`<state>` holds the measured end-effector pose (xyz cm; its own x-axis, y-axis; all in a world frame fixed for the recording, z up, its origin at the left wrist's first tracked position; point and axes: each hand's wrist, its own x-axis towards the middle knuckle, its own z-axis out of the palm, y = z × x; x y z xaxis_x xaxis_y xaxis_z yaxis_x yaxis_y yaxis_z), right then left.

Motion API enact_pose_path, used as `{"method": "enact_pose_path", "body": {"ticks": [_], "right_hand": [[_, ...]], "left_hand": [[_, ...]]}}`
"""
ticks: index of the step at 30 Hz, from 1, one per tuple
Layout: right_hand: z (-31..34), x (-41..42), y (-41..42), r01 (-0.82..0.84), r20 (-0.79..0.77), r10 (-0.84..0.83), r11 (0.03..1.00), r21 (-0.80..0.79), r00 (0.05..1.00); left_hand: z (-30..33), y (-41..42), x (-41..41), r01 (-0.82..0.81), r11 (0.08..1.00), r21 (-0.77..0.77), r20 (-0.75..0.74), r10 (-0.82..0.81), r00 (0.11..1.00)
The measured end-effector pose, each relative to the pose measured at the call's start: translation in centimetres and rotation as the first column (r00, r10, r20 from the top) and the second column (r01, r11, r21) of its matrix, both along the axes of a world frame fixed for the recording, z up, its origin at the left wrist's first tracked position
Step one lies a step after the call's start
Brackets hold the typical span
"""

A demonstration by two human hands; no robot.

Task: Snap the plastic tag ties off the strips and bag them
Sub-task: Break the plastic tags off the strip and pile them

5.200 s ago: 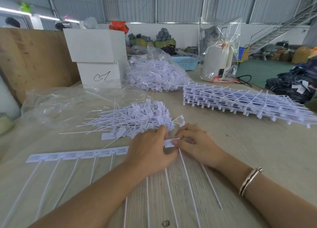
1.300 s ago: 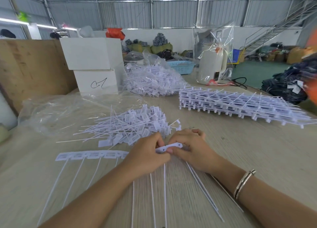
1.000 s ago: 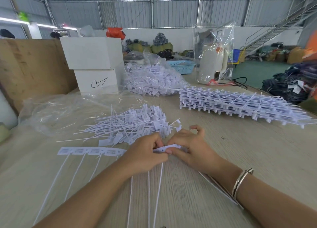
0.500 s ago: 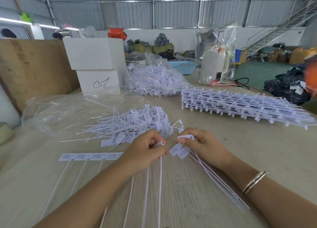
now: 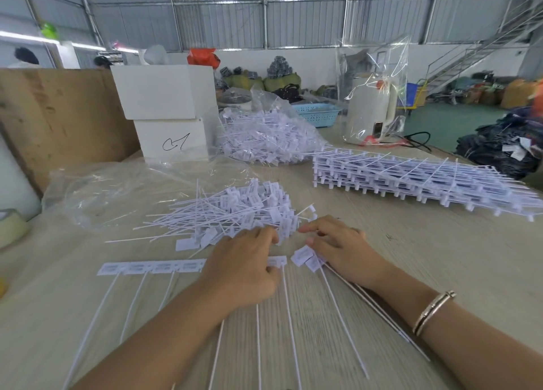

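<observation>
On the wooden table (image 5: 440, 260), nearest to the person, the left hand (image 5: 241, 269) lies with curled fingers on the strip (image 5: 152, 267) of joined tag ties and presses it down; the thin tails of the strip run toward 6 o'clock. At 3 o'clock from it, very close, the right hand (image 5: 338, 248) holds a small bundle of loose ties (image 5: 305, 257) under its curled fingers, with the white heads showing at the thumb side and the tails going back under the wrist. A bracelet (image 5: 433, 312) is on the right wrist. Just beyond both hands, at 12 o'clock, lies the pile of snapped ties (image 5: 235, 210). At 10 o'clock from the pile is an empty-looking clear bag (image 5: 117, 190). At 2 o'clock, well apart, is a stack of whole strips (image 5: 411, 181). Farther, at 12 o'clock, stands a filled bag of ties (image 5: 264, 137), beside white boxes (image 5: 164, 110) and a kettle in plastic (image 5: 370, 110).
</observation>
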<state>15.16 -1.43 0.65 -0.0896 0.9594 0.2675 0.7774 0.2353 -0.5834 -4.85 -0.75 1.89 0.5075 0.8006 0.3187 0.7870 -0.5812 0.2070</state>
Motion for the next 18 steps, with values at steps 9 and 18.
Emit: {"method": "enact_pose_path", "body": {"ticks": [9,18], "right_hand": [[-0.2,-0.6,-0.3,0.021,0.120,-0.021,1.000,0.002,0.993],[0.5,-1.7,-1.0,0.033,-0.184,-0.004,0.987,0.157,0.983]], "left_hand": [[-0.4,0.2,-0.8,-0.011,0.999,0.040,-0.008,0.012,1.000],[-1.3,0.3,1.1,-0.002,0.987,0.161,0.252,-0.039,0.967]]}}
